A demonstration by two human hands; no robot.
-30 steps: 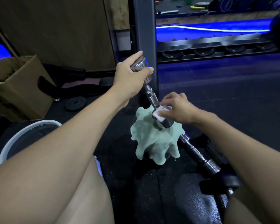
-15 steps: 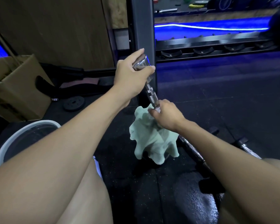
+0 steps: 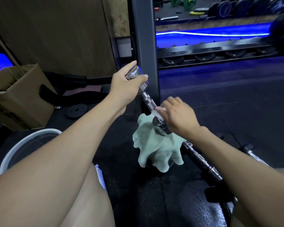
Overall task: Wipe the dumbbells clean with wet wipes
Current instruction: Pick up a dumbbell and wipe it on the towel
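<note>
Dumbbell (image 3: 148,102) held tilted above the green cloth (image 3: 156,151), centre of scene, upper head far-left, lower head near-right. Step in hand: wiping handle and lower head — best done with firm strokes while turning the bar. Left hand (image 3: 126,86) wraps the upper head. Right hand (image 3: 179,117) curled, pressing a white wet wipe (image 3: 157,113) against the handle's low end.

Left hand (image 3: 127,84) curled in a grip, right hand (image 3: 179,116) curled, both forearms extended
</note>
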